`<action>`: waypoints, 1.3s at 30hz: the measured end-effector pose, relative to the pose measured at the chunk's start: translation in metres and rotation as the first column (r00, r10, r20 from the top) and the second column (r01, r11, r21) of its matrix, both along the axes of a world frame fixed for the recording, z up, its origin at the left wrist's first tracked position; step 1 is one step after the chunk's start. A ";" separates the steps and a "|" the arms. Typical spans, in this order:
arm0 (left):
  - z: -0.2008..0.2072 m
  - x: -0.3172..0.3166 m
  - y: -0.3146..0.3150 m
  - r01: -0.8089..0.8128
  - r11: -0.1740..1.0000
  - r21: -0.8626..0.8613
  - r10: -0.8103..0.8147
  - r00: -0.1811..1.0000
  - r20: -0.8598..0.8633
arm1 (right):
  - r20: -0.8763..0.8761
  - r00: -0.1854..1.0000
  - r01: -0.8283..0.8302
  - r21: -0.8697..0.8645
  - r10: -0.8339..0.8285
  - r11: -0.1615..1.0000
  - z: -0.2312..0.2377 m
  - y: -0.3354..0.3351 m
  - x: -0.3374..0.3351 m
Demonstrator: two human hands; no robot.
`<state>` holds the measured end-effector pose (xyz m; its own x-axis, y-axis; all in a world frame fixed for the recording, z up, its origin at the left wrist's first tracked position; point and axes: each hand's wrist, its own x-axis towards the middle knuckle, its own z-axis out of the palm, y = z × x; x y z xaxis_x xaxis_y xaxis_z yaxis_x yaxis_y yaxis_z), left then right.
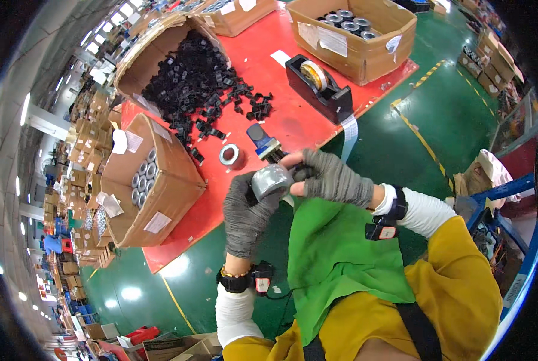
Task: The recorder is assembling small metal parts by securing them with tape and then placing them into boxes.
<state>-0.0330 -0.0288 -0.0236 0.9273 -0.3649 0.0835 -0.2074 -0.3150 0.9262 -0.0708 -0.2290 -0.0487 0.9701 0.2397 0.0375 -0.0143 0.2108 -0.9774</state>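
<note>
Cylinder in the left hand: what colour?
The cylinder is silvery grey, shown best in the head view.

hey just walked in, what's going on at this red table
A person in grey gloves is handling a shiny grey ring over the table edge. The left hand holds it, while the right hand is at its right side; whether that hand grips anything is unclear. A blue device is just beyond. On the red table, another ring sits near spilled black pieces, with a tape dispenser farther right.
</note>
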 end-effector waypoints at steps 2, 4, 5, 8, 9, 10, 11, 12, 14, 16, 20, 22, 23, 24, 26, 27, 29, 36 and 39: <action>-0.002 0.004 -0.005 -0.016 1.000 0.017 0.014 0.989 0.148 | 0.071 0.996 0.057 -0.149 -0.047 0.987 -0.006 -0.019 -0.003; 0.003 0.009 -0.013 -0.146 0.976 0.159 0.057 0.885 0.463 | 0.464 0.877 0.334 -0.405 -0.123 0.851 -0.010 -0.033 -0.008; -0.004 0.016 -0.014 -0.161 0.972 0.170 0.059 0.871 0.488 | 0.516 0.853 0.385 -0.510 -0.084 0.769 -0.011 -0.038 -0.012; -0.024 0.026 -0.014 -0.186 0.980 0.067 0.131 0.865 0.484 | 0.654 0.752 0.488 -0.632 0.078 0.603 -0.026 -0.038 -0.019; -0.023 0.027 -0.016 -0.181 0.981 0.072 0.125 0.867 0.482 | 0.606 0.787 0.443 -0.686 0.117 0.577 -0.027 -0.038 -0.021; -0.021 0.027 -0.018 -0.170 0.978 0.122 0.095 0.879 0.467 | 0.605 0.789 0.443 -0.684 0.111 0.579 -0.030 -0.038 -0.022; -0.018 0.027 -0.019 -0.159 0.972 0.173 0.066 0.890 0.451 | 0.616 0.776 0.459 -0.700 0.136 0.548 -0.035 -0.037 -0.022; -0.014 0.027 -0.022 -0.160 0.971 0.176 0.065 0.890 0.452 | 0.628 0.761 0.476 -0.712 0.165 0.516 -0.039 -0.036 -0.022; -0.008 0.029 -0.025 -0.158 0.968 0.193 0.074 0.920 0.384 | 0.624 0.761 0.474 -0.722 0.178 0.504 -0.045 -0.034 -0.023; -0.009 0.035 -0.028 -0.148 0.962 0.228 0.049 0.919 0.391 | 0.617 0.764 0.476 -0.735 0.186 0.484 -0.049 -0.036 -0.024; -0.021 0.045 -0.023 -0.037 0.985 0.167 -0.012 0.959 0.284 | 0.593 0.781 0.461 -0.758 0.195 0.460 -0.052 -0.036 -0.023; -0.026 0.046 -0.023 -0.056 0.994 0.094 0.027 0.958 0.287 | 0.584 0.788 0.459 -0.768 0.194 0.447 -0.054 -0.034 -0.023; -0.028 0.047 -0.022 -0.077 0.997 0.018 0.068 0.955 0.288 | 0.569 0.800 0.441 -0.772 0.188 0.458 -0.056 -0.032 -0.023; -0.030 0.048 -0.023 -0.074 0.997 0.018 0.066 0.956 0.286 | 0.554 0.812 0.426 -0.777 0.182 0.464 -0.057 -0.032 -0.023; -0.034 0.050 -0.023 -0.098 0.994 -0.046 0.105 0.979 0.178 | 0.522 0.840 0.404 -0.785 0.150 0.470 -0.066 -0.028 -0.024; -0.034 0.050 -0.023 -0.099 0.994 -0.045 0.105 0.979 0.174 | 0.489 0.864 0.381 -0.790 0.120 0.480 -0.071 -0.024 -0.024; -0.033 0.048 -0.024 -0.091 0.994 -0.057 0.099 0.982 0.160 | 0.412 0.906 0.319 -0.818 0.100 0.480 -0.073 -0.015 -0.024; -0.038 0.046 -0.030 -0.071 0.991 -0.111 0.088 0.985 0.150 | 0.277 0.958 0.262 -0.762 -0.069 0.592 -0.104 0.031 -0.026; -0.027 0.039 -0.027 -0.088 0.987 -0.134 0.094 0.994 0.046 | 0.387 0.922 0.292 -0.718 0.014 0.632 -0.111 0.025 -0.023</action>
<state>0.0064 -0.0560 -0.0507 0.9493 -0.2619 0.1738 -0.2321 -0.2111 0.9495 -0.0939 -0.2042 -0.1598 0.9549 0.1937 0.2249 0.2968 -0.6244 -0.7225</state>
